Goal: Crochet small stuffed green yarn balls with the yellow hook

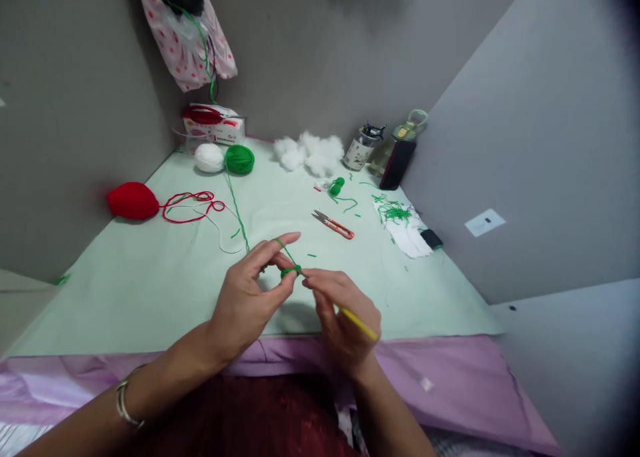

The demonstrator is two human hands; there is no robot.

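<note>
Yarn loops [291, 270], green, pinched between my hands above the table's [150, 277] near edge.
My left hand [250, 297] pinches the loops, forefinger lifting the strand; my right hand [340, 317] is closed around a yellow crochet hook [357, 323].

The light is soft and a bit dim, and seems to come from above. The left hand [245, 303] and right hand [345, 317] drop a faint shadow on the green table [150, 290]. The corners look dark and bent. Far things look fuzzy.
</note>
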